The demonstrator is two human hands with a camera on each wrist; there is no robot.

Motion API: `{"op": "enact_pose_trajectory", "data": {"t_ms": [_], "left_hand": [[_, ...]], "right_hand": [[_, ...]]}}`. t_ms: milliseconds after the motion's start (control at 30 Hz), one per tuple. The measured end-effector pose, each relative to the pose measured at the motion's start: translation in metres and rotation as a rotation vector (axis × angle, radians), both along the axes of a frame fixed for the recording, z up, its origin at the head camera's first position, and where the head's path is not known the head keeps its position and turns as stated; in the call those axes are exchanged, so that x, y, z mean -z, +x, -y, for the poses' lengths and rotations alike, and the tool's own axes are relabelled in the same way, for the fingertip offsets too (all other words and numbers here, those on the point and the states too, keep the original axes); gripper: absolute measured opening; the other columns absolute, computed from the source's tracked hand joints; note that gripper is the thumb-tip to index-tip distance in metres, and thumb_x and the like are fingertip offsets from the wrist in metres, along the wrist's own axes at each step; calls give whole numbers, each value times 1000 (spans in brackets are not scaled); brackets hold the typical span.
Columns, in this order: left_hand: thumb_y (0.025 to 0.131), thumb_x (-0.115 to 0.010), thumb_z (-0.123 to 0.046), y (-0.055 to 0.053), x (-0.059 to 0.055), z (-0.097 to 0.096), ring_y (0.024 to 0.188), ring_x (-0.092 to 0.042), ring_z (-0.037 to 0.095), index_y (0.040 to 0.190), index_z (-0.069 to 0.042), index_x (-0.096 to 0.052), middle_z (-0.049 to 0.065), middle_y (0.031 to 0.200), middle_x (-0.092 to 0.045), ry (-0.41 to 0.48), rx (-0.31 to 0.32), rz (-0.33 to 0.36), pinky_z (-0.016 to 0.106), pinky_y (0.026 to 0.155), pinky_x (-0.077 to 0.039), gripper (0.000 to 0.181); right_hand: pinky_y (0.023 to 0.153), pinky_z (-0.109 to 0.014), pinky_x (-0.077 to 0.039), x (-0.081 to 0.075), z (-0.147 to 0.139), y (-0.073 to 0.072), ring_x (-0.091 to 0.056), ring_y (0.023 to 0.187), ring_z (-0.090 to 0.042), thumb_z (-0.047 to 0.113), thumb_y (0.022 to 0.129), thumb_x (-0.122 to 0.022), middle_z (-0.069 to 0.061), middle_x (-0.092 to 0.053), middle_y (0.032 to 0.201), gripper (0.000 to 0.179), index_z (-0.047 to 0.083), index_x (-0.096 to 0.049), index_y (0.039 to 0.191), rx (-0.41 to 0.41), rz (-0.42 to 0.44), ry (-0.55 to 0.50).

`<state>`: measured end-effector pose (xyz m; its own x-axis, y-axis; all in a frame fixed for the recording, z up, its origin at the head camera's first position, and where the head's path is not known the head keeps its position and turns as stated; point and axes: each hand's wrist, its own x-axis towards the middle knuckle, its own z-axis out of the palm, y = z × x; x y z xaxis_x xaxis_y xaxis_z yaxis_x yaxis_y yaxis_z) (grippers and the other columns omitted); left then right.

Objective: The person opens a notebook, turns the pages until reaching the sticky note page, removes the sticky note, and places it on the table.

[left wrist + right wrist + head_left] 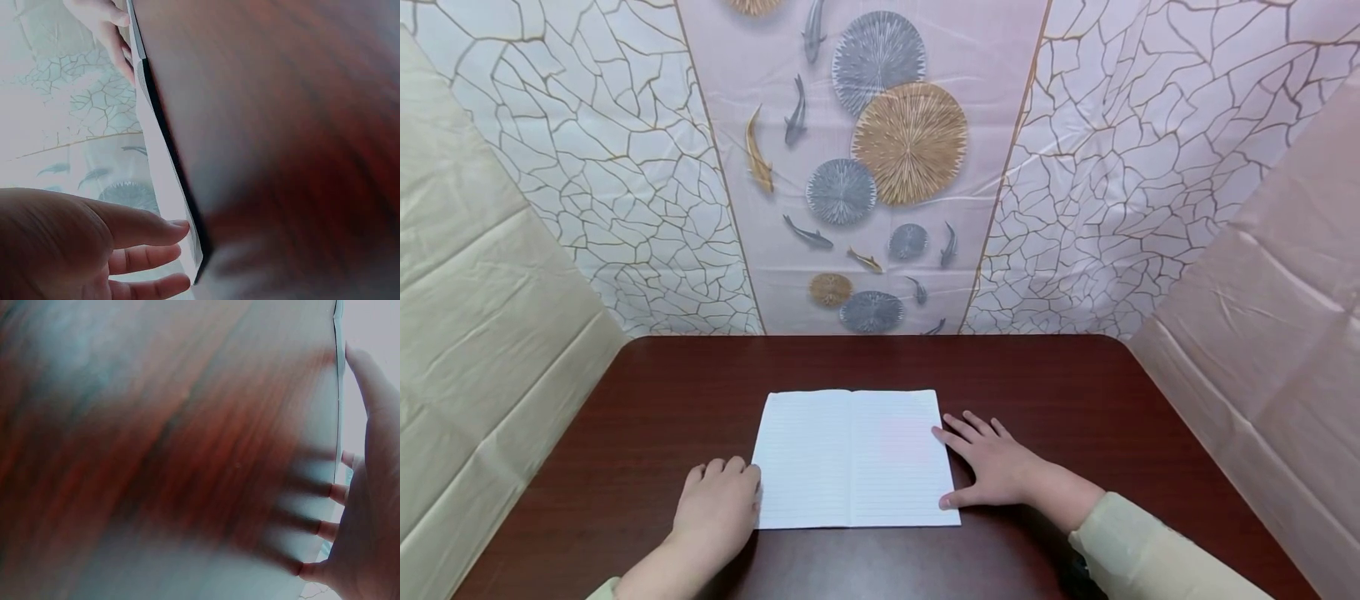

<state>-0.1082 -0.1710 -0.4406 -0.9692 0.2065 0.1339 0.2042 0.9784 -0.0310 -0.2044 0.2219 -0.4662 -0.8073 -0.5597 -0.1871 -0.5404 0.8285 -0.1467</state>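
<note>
An open notebook point(805, 458) with ruled white pages lies flat on the dark red-brown table. At its left edge rests my left hand point(718, 508), the knuckles bent a little. In the left wrist view the thumb point(147, 226) and fingers point(153, 289) of that hand are extended at the page edge, without gripping it. My right hand point(1000, 467) is spread flat at the right side, its thumb tip and one fingertip on the page margin. Its other fingers reach onto the table, and in the right wrist view the fingertips point(328, 531) touch the wood.
The table point(1045, 383) has rounded far corners. Behind it hangs a cloth backdrop point(865, 242) with fish and round motifs. Pale cloth walls point(475, 333) stand along both sides. A dark object point(1075, 571) shows under the right sleeve.
</note>
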Motion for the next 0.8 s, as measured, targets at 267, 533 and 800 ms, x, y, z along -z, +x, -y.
{"op": "enact_pose_trajectory", "data": {"t_ms": [267,533,800], "left_hand": [[84,-74,-35,-6,-7,-23,90,-59,30,92,-10,-66,6,90,-61,52,24,0,50,76,-48,28],[84,-75,-37,-15,-5,-52,110,-60,32,108,-6,-68,11,112,-65,132,146,-13,50,90,-49,39],[89,-70,-41,-22,-1,-76,133,-47,38,131,-9,-62,17,140,-54,176,274,161,57,104,-40,54]], "right_hand": [[112,-68,-17,2,-1,-1,-15,150,-36,92,70,-47,-2,-21,164,110,29,-25,158,3,1,4],[111,-69,-17,1,-2,0,-16,149,-37,90,72,-50,-3,-20,164,109,28,-25,158,-1,3,-9],[112,-67,-16,0,-1,-1,-15,150,-35,91,70,-49,-1,-20,164,111,29,-24,159,6,6,7]]}}
